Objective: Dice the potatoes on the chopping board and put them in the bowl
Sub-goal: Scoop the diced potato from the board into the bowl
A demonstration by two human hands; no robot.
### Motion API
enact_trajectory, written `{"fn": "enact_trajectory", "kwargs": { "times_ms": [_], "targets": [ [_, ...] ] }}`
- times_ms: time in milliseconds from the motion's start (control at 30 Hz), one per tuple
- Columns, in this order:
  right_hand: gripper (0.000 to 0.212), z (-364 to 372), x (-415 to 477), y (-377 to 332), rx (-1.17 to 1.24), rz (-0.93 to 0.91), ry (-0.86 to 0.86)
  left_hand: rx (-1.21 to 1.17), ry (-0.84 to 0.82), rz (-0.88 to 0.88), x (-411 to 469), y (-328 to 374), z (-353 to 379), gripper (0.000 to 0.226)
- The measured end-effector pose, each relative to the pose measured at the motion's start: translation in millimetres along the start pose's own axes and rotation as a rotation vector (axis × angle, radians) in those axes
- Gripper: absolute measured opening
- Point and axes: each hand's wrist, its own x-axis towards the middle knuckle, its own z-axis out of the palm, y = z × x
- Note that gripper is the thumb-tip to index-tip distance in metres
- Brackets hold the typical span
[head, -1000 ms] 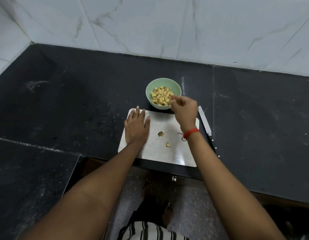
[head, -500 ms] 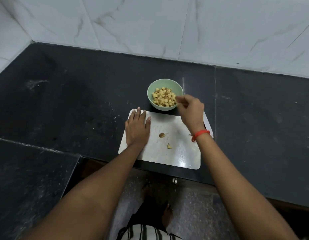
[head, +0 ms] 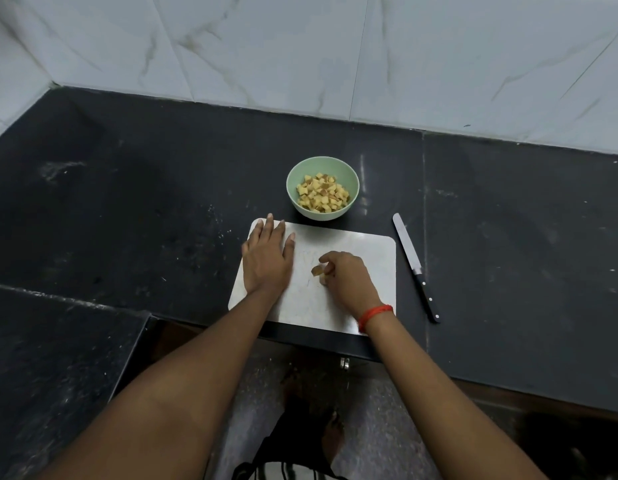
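The chopping board (head: pixel 370 258) lies under both hands; the bowl (head: pixel 294 175) of diced potatoes (head: pixel 321 194) stands beyond the fingers. The left hand (head: pixel 266 259) is flat, fingers straight. The right hand (head: pixel 349 278) fingers pinch a potato piece (head: pixel 316 270), half hiding a second piece (head: pixel 322 279).

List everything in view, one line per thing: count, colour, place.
Bowl: one, pale green, on the counter just beyond the board.
Diced potato: a heap, yellow, in the bowl.
Chopping board: one, white, at the counter's front edge.
Potato pieces: two, brown and pale, on the board.
Knife: one, steel blade, black handle, on the counter right of the board.
Counter: black.
Wall: white tiles.
Wrist thread: one, red, right wrist.
Left hand: flat on the board.
Right hand: pinches the pieces.
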Motion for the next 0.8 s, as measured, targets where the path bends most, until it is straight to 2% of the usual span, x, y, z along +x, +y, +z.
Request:
{"fn": "enact_trajectory", "kwargs": {
  "times_ms": [100, 300, 433, 600, 700, 800],
  "targets": [
    [0.037, -3.0, 7.2, -2.6, -0.089, -0.054, 0.007, -0.001, 0.001, 0.001, -0.6, -0.1, 0.2, 0.050],
    [0.028, 0.5, -3.2, -4.6, -0.539, -0.417, -0.009, 0.008, -0.001, -0.006, 0.8, 0.5, 2.8, 0.050],
    [0.016, 14.5, -17.3, -7.9, -0.606, -0.364, -0.002, 0.006, -0.010, -0.008, 0.7, 2.1, 0.4, 0.050],
    [0.033, 18.1, -22.0, -11.6, -0.744, -0.413, 0.058, -0.009, -0.008, -0.010, -0.4, 0.8, 0.2, 0.051],
    [0.017, 8.7, -18.2, -25.5, -0.842, -0.458, -0.046, -0.012, -0.005, -0.006, -0.4, 1.6, 0.3, 0.052],
    [0.026, -0.1, -7.4, -25.9, -0.768, -0.429, -0.073, -0.012, -0.002, -0.005, -0.5, 0.8, -0.7, 0.052]
  ]
}}
